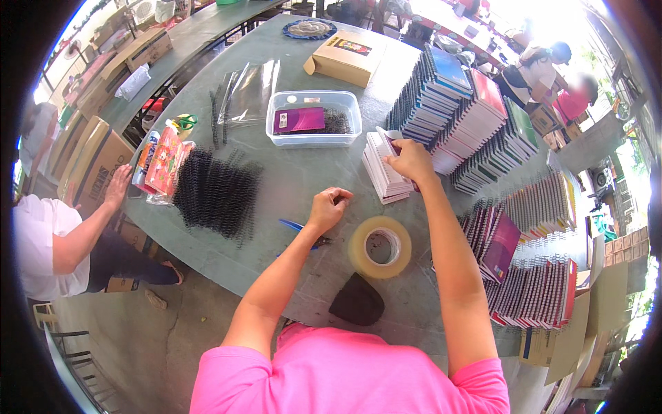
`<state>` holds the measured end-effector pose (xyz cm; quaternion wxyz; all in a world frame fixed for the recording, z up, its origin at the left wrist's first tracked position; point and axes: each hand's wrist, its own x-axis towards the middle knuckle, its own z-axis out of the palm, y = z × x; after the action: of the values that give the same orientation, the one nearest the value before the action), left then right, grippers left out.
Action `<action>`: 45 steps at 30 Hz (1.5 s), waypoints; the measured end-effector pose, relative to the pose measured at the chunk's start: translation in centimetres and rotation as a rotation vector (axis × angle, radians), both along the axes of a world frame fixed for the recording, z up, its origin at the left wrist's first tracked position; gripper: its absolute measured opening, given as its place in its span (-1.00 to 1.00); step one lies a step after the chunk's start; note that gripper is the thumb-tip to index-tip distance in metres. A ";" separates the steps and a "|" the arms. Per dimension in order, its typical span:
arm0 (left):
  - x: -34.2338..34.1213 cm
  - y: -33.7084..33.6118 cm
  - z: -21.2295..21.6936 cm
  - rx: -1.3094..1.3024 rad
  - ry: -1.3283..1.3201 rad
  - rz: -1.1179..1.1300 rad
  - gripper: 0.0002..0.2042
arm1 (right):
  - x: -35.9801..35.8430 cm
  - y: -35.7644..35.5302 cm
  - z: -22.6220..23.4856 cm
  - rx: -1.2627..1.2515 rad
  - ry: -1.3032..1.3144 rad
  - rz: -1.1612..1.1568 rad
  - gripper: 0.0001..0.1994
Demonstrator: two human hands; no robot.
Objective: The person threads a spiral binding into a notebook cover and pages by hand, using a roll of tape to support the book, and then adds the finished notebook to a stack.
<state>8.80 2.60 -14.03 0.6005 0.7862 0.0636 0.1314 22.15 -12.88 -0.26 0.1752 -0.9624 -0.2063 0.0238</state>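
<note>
My right hand (412,162) is closed on the edge of a stack of small white notebooks (380,169) in the middle of the table. My left hand (329,209) is curled shut over the tabletop, left of that stack; whatever its fingers hold, if anything, is hidden. Under my left wrist lie blue-handled pliers (291,225). A big roll of clear tape (360,247) rests between my forearms, with a dark rounded pad (357,301) nearer my body. Beyond my left hand, a clear plastic box (314,142) holds a purple booklet (298,120) and black coils.
Black spiral coils (214,190) lie in a heap at left, beside green-handled scissors (183,123). Tall rows of blue notebooks (448,69), red and green ones stand at right; spiral-bound books (534,293) are nearer. A cardboard box (345,58) sits farther back. A co-worker's hand (117,185) touches the left edge.
</note>
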 end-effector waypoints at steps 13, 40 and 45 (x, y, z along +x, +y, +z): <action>0.0 -0.5 -0.1 0.055 -0.065 -0.003 -0.87 | -0.8 0.8 -1.0 -0.202 -0.148 -0.005 -0.48; 1.3 -1.0 0.7 -0.118 -0.006 0.077 -0.87 | 1.5 -1.9 -0.1 0.073 0.184 0.132 -0.37; 5.4 -2.6 6.4 -0.579 0.125 -0.136 -0.75 | 1.7 -2.6 0.1 0.151 0.248 0.129 -0.35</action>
<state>14.25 0.03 -7.66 0.8019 0.5914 0.0826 0.0187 23.82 -15.47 -0.14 0.2691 -0.9209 -0.2457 0.1383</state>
